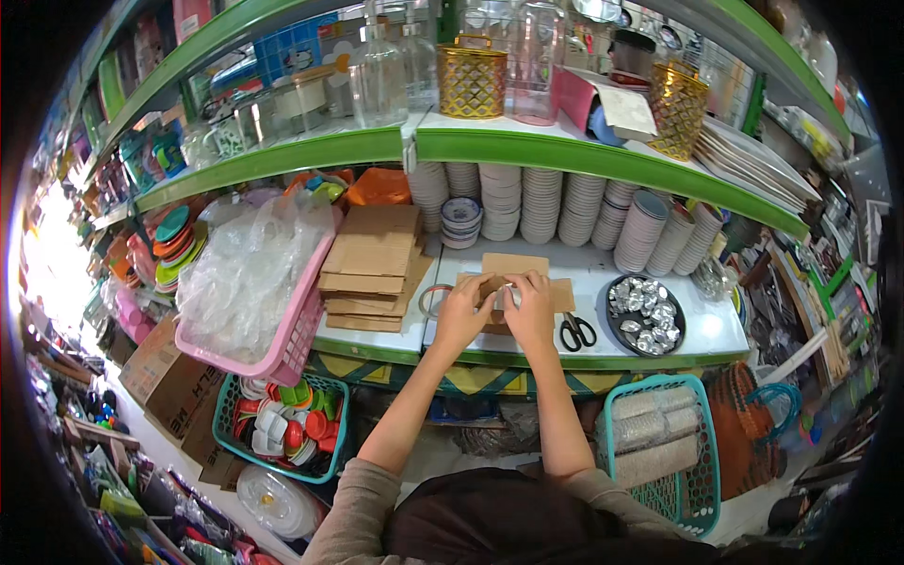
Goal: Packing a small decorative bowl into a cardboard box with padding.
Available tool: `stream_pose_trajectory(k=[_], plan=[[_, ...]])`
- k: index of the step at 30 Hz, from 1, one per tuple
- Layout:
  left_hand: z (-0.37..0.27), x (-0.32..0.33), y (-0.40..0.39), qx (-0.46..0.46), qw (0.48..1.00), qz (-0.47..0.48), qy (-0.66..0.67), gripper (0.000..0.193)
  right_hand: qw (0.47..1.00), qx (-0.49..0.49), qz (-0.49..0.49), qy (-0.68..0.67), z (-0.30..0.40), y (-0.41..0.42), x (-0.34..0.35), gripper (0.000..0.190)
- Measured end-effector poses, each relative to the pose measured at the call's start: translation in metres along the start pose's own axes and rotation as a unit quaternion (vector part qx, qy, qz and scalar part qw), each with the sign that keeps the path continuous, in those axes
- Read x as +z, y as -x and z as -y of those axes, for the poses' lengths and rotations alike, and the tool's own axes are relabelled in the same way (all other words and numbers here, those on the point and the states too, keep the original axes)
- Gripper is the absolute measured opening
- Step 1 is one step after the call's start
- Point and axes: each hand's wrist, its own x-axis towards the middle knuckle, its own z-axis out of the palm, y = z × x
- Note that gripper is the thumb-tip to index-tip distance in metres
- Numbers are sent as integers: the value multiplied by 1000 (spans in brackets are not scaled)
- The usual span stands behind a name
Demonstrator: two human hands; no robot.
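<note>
A small cardboard box with its flaps spread lies on the white shelf in front of me. At the box's left side, my left hand has its fingers curled on the cardboard. My right hand bends over the right side, thumb towards the left thumb. Between the hands a small whitish or silvery thing shows, partly hidden by the fingers. Left of the box is a roll of tape, partly behind my left hand. Black-handled scissors lie to the right, beside a round black tray of foil-like silver pieces.
Flattened cardboard is stacked at left, by a pink basket of clear plastic bags. Stacked bowls line the back under a green-edged shelf. Turquoise baskets stand below on both sides.
</note>
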Motion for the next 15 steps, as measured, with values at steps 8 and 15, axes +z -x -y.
stream_pose_trajectory(k=[8,15], plan=[[-10,-59,35,-17,992,-124,18,28,944,14,66,-323,62,10,32,10],[-4,-113,84,-75,971,-222,-46,24,865,25,159,-475,108,41,87,7]])
